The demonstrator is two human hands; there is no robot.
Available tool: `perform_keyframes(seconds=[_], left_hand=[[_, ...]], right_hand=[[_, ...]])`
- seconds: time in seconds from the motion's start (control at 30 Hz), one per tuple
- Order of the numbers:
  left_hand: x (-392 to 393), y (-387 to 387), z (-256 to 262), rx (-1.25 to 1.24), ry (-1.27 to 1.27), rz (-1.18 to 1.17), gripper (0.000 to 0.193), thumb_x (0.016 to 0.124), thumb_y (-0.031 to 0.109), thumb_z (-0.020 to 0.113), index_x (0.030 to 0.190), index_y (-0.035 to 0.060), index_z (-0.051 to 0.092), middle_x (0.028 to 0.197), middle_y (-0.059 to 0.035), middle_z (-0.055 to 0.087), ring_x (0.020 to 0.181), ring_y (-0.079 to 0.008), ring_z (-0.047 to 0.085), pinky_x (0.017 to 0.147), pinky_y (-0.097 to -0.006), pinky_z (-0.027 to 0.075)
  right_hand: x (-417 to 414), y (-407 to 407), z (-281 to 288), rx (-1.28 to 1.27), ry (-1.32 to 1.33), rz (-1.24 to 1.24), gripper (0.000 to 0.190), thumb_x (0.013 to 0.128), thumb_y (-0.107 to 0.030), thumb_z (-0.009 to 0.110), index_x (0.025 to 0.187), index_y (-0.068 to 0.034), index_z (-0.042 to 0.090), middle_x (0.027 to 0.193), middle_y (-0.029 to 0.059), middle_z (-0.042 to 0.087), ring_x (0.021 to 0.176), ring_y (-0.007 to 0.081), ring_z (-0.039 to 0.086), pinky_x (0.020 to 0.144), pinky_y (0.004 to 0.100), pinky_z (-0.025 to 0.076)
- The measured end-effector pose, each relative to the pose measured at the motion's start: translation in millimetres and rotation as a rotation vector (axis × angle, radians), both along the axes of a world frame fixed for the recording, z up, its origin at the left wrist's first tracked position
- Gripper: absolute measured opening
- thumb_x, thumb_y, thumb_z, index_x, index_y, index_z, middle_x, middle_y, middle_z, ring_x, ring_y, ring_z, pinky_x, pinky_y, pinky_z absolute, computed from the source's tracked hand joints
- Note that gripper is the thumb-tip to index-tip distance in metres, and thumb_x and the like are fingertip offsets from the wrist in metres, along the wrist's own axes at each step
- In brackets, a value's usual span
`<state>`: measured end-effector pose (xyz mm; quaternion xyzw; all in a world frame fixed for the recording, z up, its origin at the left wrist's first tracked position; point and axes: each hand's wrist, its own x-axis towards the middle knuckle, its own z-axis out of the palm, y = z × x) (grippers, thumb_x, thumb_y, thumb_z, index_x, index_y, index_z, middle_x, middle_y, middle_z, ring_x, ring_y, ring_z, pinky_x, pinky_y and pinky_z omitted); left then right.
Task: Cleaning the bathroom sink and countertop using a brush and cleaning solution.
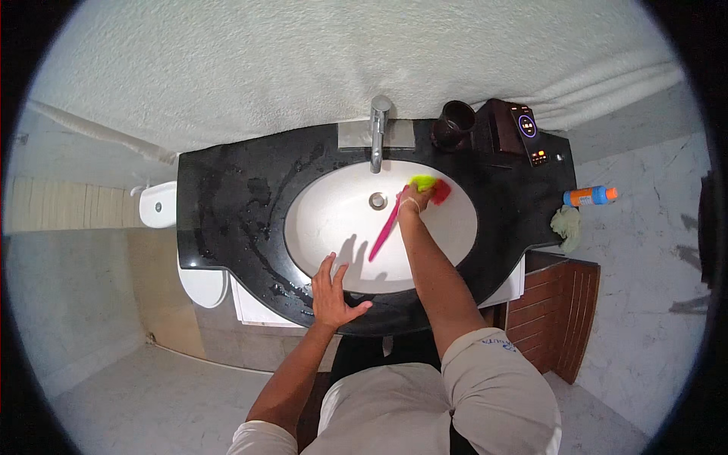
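Observation:
My right hand (415,199) is down in the white oval washbasin (335,199), on the right side of the drain (377,201). It grips a pink-handled cleaning tool (385,233), whose handle slants down to the left. Yellow-green (422,182) and red (441,192) parts show beyond my fingers, blurred. Whether they belong to the same tool, I cannot tell. My left hand (333,298) holds nothing, fingers spread, above the basin's front left rim, and casts a shadow into the bowl.
A chrome faucet (380,128) rises behind the basin. The black countertop (244,199) is wet on its left. Behind right stand a dark tumbler (453,126) and a dark box (497,133) beside a lit control panel (529,133). A blue-orange bottle (588,196) and crumpled cloth (567,227) are at the right edge.

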<state>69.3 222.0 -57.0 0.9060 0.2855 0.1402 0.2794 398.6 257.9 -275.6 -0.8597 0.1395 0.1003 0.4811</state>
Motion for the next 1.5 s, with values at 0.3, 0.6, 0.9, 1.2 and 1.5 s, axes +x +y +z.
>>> perform_keyframes(seconds=[0.3, 0.6, 0.9, 1.2, 1.5], left_hand=[[-1, 5, 5, -0.030, -0.023, -0.012, 0.096, 0.075, 0.076, 0.069, 0.139, 0.0049, 0.053, 0.152, -0.0257, 0.040, 0.137, -0.0451, 0.042, 0.109, -0.0556, 0.034], [-6, 5, 4, -0.047, -0.010, -0.001, 0.093, 0.071, 0.070, 0.077, 0.138, 0.0089, 0.054, 0.153, -0.0212, 0.039, 0.141, -0.0413, 0.040, 0.107, -0.0551, 0.037], [-7, 9, 6, -0.063, 0.013, -0.023, 0.090, 0.071, 0.067, 0.077, 0.137, 0.0098, 0.055, 0.152, -0.0208, 0.040, 0.141, -0.0392, 0.041, 0.105, -0.0530, 0.038], [-4, 9, 10, -0.073, 0.057, -0.032, 0.090, 0.072, 0.067, 0.077, 0.137, 0.0090, 0.055, 0.153, -0.0192, 0.040, 0.142, -0.0380, 0.040, 0.107, -0.0513, 0.037], [-5, 8, 5, -0.068, 0.066, -0.024, 0.084, 0.074, 0.064, 0.077, 0.134, 0.0089, 0.057, 0.152, -0.0198, 0.042, 0.140, -0.0388, 0.042, 0.107, -0.0514, 0.038]], right_hand=[[-118, -20, 62, -0.525, 0.007, 1.253, 0.054, 0.095, -0.026, 0.060, 0.146, -0.015, 0.048, 0.116, 0.0298, 0.064, 0.117, 0.0464, 0.062, 0.097, 0.0537, 0.051], [-76, -30, 73, -0.602, -0.133, 1.238, 0.042, 0.097, -0.018, 0.051, 0.139, -0.013, 0.053, 0.119, 0.0290, 0.064, 0.105, 0.0462, 0.068, 0.088, 0.0529, 0.056], [-43, -39, 45, -0.846, -0.073, 1.234, 0.044, 0.099, -0.029, 0.052, 0.140, -0.015, 0.047, 0.109, 0.0265, 0.069, 0.099, 0.0452, 0.070, 0.085, 0.0555, 0.057], [-68, -76, 44, -0.828, -0.015, 1.439, 0.047, 0.102, -0.026, 0.047, 0.148, -0.018, 0.042, 0.116, 0.0238, 0.070, 0.105, 0.0416, 0.070, 0.090, 0.0527, 0.057], [-37, -50, 25, -0.783, -0.110, 1.415, 0.046, 0.100, -0.032, 0.049, 0.144, -0.017, 0.045, 0.107, 0.0250, 0.071, 0.100, 0.0404, 0.072, 0.086, 0.0546, 0.057]])
